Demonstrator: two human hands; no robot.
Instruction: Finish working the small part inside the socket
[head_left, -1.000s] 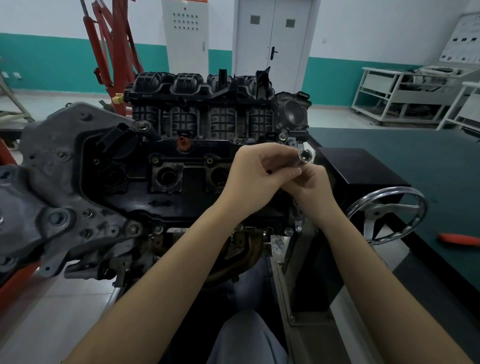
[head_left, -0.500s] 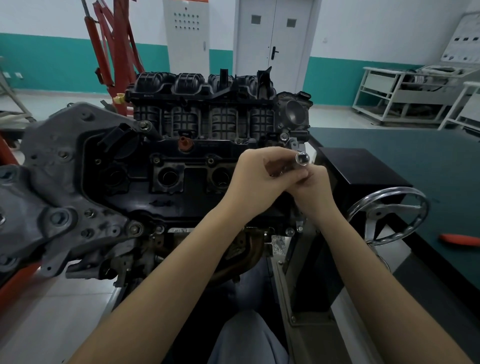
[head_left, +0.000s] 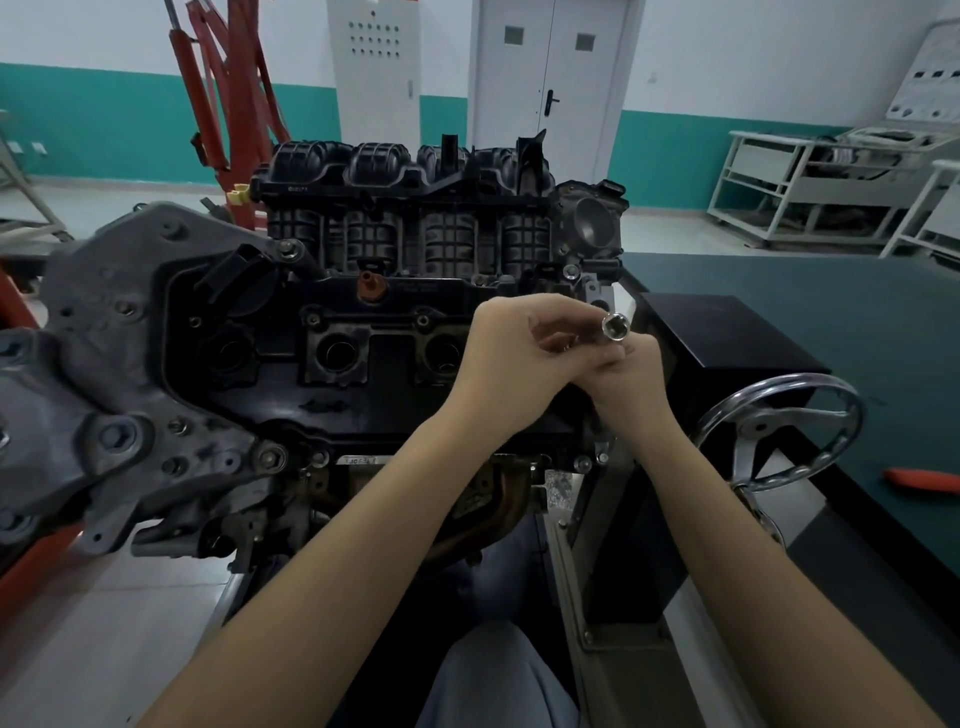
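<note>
A shiny metal socket (head_left: 616, 327) on a short tool shaft points toward me, held above the right end of a black car engine (head_left: 384, 322). My left hand (head_left: 519, 358) grips the shaft just behind the socket with curled fingers. Under it and to the right, my right hand (head_left: 631, 384) holds the lower part of the same tool; its fingers are mostly hidden by the left hand. Both hands touch each other in front of the engine's valve cover.
A grey bracket (head_left: 104, 374) juts out at the engine's left. A chrome handwheel (head_left: 779, 431) and a black box (head_left: 727, 348) sit to the right on the stand. An orange-handled tool (head_left: 924, 480) lies on the green table (head_left: 831, 312). A red hoist (head_left: 228, 104) stands behind.
Both hands and the socket have sunk slightly and drawn closer together; the socket's open end has tilted a little more toward me.
</note>
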